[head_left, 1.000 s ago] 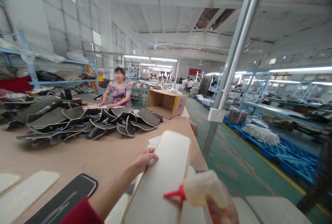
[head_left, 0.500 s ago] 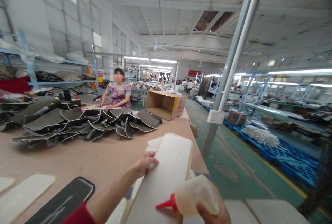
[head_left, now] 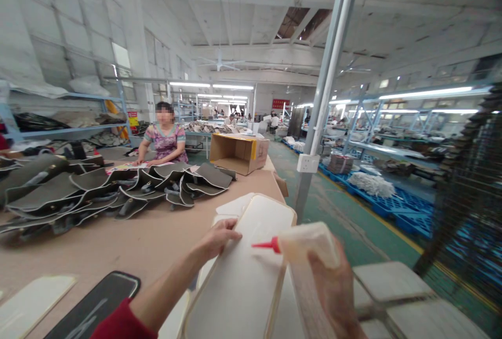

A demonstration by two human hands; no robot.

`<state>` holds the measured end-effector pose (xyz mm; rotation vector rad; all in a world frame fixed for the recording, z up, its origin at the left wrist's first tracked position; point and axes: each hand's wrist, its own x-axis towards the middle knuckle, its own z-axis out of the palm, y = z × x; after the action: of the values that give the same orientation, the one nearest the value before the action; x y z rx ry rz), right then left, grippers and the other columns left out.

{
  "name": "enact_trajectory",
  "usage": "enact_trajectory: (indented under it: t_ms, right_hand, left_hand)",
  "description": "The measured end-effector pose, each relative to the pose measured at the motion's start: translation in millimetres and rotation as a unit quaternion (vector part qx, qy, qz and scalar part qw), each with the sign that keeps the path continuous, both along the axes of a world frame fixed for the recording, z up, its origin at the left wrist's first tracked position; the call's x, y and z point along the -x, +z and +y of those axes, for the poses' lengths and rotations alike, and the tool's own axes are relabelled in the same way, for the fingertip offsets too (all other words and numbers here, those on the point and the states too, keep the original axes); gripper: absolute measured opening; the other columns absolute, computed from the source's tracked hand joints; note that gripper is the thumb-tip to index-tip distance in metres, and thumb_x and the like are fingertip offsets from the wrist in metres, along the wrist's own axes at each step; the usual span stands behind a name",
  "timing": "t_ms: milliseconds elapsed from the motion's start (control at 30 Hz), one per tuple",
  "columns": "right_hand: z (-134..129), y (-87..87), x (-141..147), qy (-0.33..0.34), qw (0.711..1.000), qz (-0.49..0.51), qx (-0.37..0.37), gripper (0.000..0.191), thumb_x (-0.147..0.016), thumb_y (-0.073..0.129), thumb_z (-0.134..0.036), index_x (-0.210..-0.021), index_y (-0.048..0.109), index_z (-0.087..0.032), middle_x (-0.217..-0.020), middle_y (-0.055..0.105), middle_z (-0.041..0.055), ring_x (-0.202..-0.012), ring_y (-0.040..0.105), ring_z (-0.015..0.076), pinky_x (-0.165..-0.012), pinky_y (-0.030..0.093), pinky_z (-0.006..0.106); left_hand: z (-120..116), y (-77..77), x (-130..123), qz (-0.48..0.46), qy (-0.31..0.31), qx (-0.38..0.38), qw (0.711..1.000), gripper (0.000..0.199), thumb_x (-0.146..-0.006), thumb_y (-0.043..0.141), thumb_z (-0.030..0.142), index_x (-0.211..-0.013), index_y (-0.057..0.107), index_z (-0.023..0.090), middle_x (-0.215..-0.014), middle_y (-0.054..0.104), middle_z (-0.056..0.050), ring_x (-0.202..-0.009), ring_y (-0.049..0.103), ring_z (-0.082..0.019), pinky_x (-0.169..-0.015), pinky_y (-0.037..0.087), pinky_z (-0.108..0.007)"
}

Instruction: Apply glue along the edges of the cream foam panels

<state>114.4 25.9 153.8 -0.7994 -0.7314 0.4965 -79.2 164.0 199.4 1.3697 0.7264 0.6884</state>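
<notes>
My right hand [head_left: 333,271] grips a translucent glue bottle [head_left: 309,242] with a red nozzle. The bottle lies almost level, its tip over the upper half of a white panel [head_left: 243,276] with rounded corners; whether the tip touches, I cannot tell. My left hand [head_left: 219,238] is closed on that panel's left edge, thumb on top and the other fingers partly hidden. More white panels [head_left: 233,206] lie beneath it. To the left on the table rest a black panel [head_left: 98,305] with pale streaks of glue and another white panel [head_left: 35,302].
Dark grey pieces with pale edges [head_left: 129,187] are heaped across the brown table [head_left: 157,242]. Behind them sits a co-worker [head_left: 164,140]. An open cardboard box [head_left: 239,153] lies on its side near a metal post [head_left: 321,93]. White panel stacks [head_left: 392,281] stand at right.
The glue bottle in my right hand has moved up the panel and tipped closer to level. My left hand keeps its hold on the panel's edge. The whole view has swung slightly right.
</notes>
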Motion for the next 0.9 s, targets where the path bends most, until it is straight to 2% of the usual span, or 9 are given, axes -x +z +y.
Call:
enact_trajectory:
  t_ms: [100, 233, 400, 567, 633, 667, 733, 800, 900]
  right_hand:
    - [-11, 11.6, -28, -0.046, 0.998, 0.005, -0.033, 0.061, -0.065, 0.081, -0.032, -0.118, 0.051, -0.025, -0.106, 0.063, 0.0006, -0.097, 0.058, 0.0175, -0.085, 0.044, 0.025]
    - [-55, 5.7, -26, 0.044, 0.999, -0.028, -0.015, 0.057, -0.056, 0.084, -0.035, -0.105, 0.06, -0.016, -0.087, 0.068, 0.0082, -0.075, 0.064, 0.0249, -0.065, 0.052, 0.033]
    - [-108, -0.8, -42, -0.065, 0.996, 0.03, -0.054, 0.064, -0.061, 0.081, -0.037, -0.116, 0.053, -0.022, -0.104, 0.064, 0.0032, -0.094, 0.06, 0.0221, -0.085, 0.046, 0.033]
    - [-199, -39.9, -76, -0.121, 0.988, 0.091, -0.032, 0.063, -0.045, 0.088, -0.035, -0.102, 0.065, -0.017, -0.082, 0.068, 0.0057, -0.068, 0.062, 0.0225, -0.06, 0.051, 0.031]
    - [-252, -58.0, -98, -0.223, 0.959, 0.167, -0.05, 0.057, -0.053, 0.084, -0.042, -0.102, 0.064, -0.022, -0.087, 0.069, 0.0032, -0.075, 0.064, 0.0218, -0.065, 0.053, 0.031]
    - [-283, -65.7, -111, -0.282, 0.935, 0.208, -0.059, 0.042, -0.065, 0.078, -0.043, -0.099, 0.063, -0.024, -0.09, 0.069, 0.0018, -0.084, 0.065, 0.0204, -0.074, 0.053, 0.032]
    - [-349, -79.6, -137, -0.383, 0.879, 0.275, -0.074, 0.031, -0.074, 0.069, -0.049, -0.095, 0.062, -0.026, -0.095, 0.068, -0.0002, -0.098, 0.062, 0.019, -0.089, 0.049, 0.034]
    - [-413, -94.9, -152, -0.44, 0.836, 0.322, -0.062, 0.031, -0.075, 0.066, -0.051, -0.092, 0.063, -0.026, -0.099, 0.066, 0.0037, -0.106, 0.059, 0.0219, -0.09, 0.05, 0.037]
    - [-478, -122.7, -143, -0.53, 0.78, 0.332, 0.021, 0.044, -0.078, 0.06, -0.059, -0.109, 0.06, -0.027, -0.112, 0.061, 0.0084, -0.112, 0.054, 0.0296, -0.078, 0.053, 0.05]
  left_hand:
    - [-16, 13.5, -12, 0.002, -0.034, -0.014, 0.999, 0.035, -0.051, 0.07, 0.017, -0.086, 0.069, 0.015, -0.078, 0.07, -0.002, -0.073, 0.063, -0.02, -0.062, 0.046, -0.025]
    - [-30, 24.1, -31, 0.05, -0.021, -0.008, 0.999, 0.043, -0.053, 0.079, 0.027, -0.094, 0.068, 0.016, -0.09, 0.073, -0.005, -0.084, 0.067, -0.025, -0.066, 0.053, -0.028]
    - [-42, 21.9, -76, 0.096, -0.004, 0.013, 0.995, 0.05, -0.053, 0.084, 0.023, -0.1, 0.065, 0.022, -0.097, 0.073, -0.003, -0.091, 0.068, -0.024, -0.066, 0.057, -0.025]
    - [-84, 22.5, -153, 0.095, -0.058, 0.015, 0.994, 0.046, -0.053, 0.081, 0.008, -0.095, 0.065, 0.02, -0.09, 0.074, -0.002, -0.086, 0.069, -0.02, -0.066, 0.056, -0.021]
    - [-103, 22.0, -191, 0.078, -0.073, 0.006, 0.994, 0.04, -0.054, 0.079, 0.007, -0.091, 0.066, 0.018, -0.086, 0.074, -0.002, -0.081, 0.068, -0.018, -0.065, 0.055, -0.019]
    - [-113, 20.0, -211, 0.066, -0.084, 0.0, 0.994, 0.038, -0.054, 0.078, 0.007, -0.089, 0.066, 0.017, -0.085, 0.074, -0.003, -0.078, 0.068, -0.017, -0.065, 0.054, -0.019]
    - [-134, 9.9, -253, 0.041, -0.138, -0.011, 0.99, 0.035, -0.055, 0.078, 0.011, -0.088, 0.067, 0.016, -0.083, 0.074, -0.003, -0.073, 0.067, -0.016, -0.065, 0.053, -0.02]
    - [-158, -11.2, -296, 0.019, -0.214, -0.029, 0.976, 0.036, -0.055, 0.078, 0.02, -0.089, 0.067, 0.015, -0.082, 0.073, -0.003, -0.068, 0.065, -0.017, -0.064, 0.052, -0.023]
    - [-199, -66.4, -360, 0.008, -0.285, -0.044, 0.958, 0.038, -0.055, 0.074, 0.026, -0.091, 0.067, 0.015, -0.078, 0.072, -0.002, -0.066, 0.063, -0.018, -0.064, 0.05, -0.026]
